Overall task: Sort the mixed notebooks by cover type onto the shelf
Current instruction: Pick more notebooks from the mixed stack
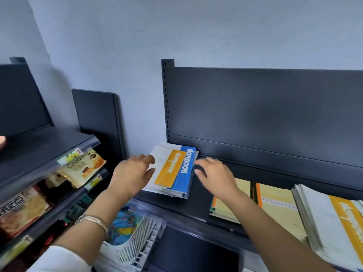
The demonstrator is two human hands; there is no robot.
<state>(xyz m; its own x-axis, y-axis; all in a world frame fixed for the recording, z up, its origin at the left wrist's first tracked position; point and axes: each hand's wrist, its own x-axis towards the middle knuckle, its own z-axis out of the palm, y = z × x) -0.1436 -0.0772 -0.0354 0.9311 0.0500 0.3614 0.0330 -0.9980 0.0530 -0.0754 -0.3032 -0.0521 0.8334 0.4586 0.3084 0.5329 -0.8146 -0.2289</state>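
1. Orange band on the top notebook [170, 169], blue band on the next [184, 173]. Both are glossy card and lie flat on a mixed stack at the left end of the shelf [198, 201], against the back panel.
2. Left hand [133, 173] sits at the stack's left edge and right hand [214, 173] at its right. Fingers are loose and spread, gripping nothing; blur hides any contact.
3. Likely bracketing the stack to square it or lift a cover.
4. Sorted piles lie flat to the right: yellow pile [275, 205], then white pile [322, 222] with fanned edges.
5. Slatted plastic basket [137, 240] below.
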